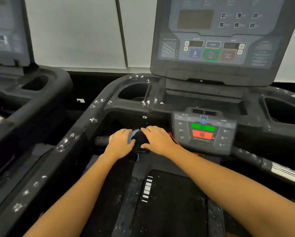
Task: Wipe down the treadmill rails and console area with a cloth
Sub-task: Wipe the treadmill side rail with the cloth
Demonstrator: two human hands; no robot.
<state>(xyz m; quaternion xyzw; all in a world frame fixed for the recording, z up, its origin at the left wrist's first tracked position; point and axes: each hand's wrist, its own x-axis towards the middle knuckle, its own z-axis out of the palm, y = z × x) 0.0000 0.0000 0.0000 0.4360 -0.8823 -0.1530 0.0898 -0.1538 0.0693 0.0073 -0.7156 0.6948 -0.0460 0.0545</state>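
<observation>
A dark cloth [139,139] with a pale edge is bunched over the black front handlebar [101,139] of the treadmill. My left hand [120,142] grips the cloth from the left and my right hand [158,140] presses on it from the right. The black left rail [46,161] runs from the near left up to the console and carries several white splatter marks. The lower control panel [203,131] with green and red buttons sits just right of my hands. The upright console screen [216,36] stands above it.
A cup holder [134,92] lies left of the console and another cup holder [283,112] at the right. A chrome-tipped right handlebar [286,173] sticks out at the right. A second treadmill [23,82] stands to the left. The running belt [169,202] lies below my arms.
</observation>
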